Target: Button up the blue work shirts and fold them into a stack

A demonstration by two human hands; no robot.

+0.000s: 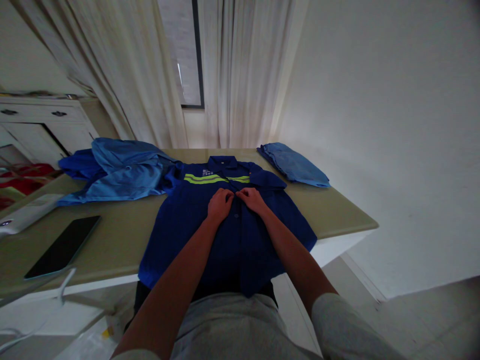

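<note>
A grey top and two bare forearms fill the bottom edge, reaching out over a dark blue shirt (228, 235) spread front-up on the table (337, 212), its hem hanging over the near edge. The left hand (220, 204) and right hand (252, 198) meet at the placket just under the yellow-green chest stripes, fingers curled and pinching the cloth; the dim light hides exactly what the fingertips grip. A heap of lighter blue garments (120, 172) overlaps the shirt's left sleeve, a folded blue piece (294, 165) lies at the far right, and a dark phone (63, 247) rests near the left
</note>
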